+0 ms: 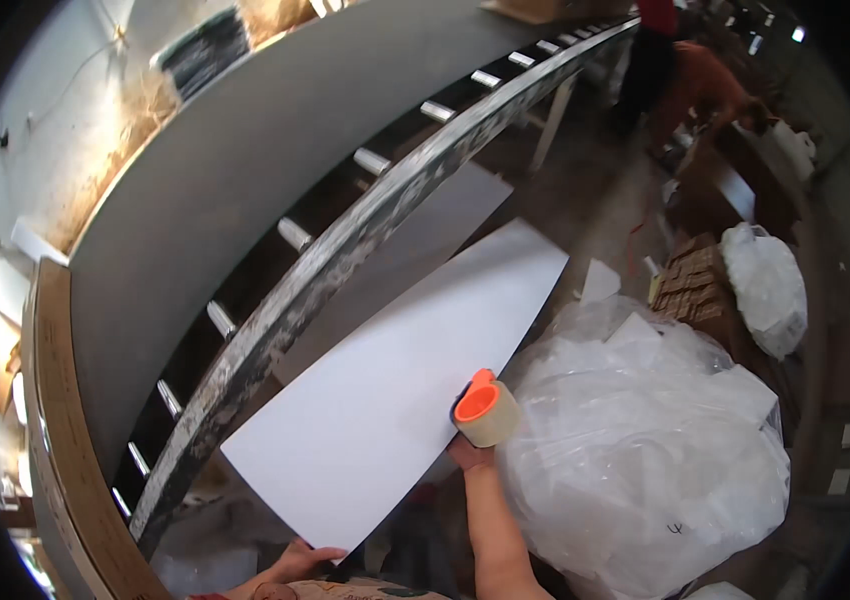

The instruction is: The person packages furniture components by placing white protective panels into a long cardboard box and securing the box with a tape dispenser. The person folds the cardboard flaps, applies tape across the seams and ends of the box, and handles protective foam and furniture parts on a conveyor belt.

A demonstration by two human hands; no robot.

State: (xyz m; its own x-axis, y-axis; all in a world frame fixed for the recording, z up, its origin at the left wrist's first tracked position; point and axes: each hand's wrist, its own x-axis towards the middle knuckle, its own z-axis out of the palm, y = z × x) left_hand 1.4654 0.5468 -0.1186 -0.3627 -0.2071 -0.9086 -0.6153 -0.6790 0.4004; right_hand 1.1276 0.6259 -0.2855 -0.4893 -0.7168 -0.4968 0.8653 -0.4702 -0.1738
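Observation:
A long white sheet (pixel 395 370), flat and stiff-looking, hangs at a slant in front of me beside the roller conveyor. My left hand (pixel 307 560) grips its lower corner, the thumb lying along the edge. At the sheet's right edge, my right hand (pixel 471 453) is closed on a tape dispenser (pixel 486 415) with an orange hub and a wide roll of pale tape. The dispenser covers most of those fingers, so whether they also pinch the sheet is hidden.
A roller conveyor (pixel 345 230) curves along the left, carrying a large grey panel (pixel 245 150). Brown cardboard (pixel 75 430) stands at its near end. To the right bulges a big clear bag of white foam (pixel 645 450). Another person (pixel 700 85) bends at the far right.

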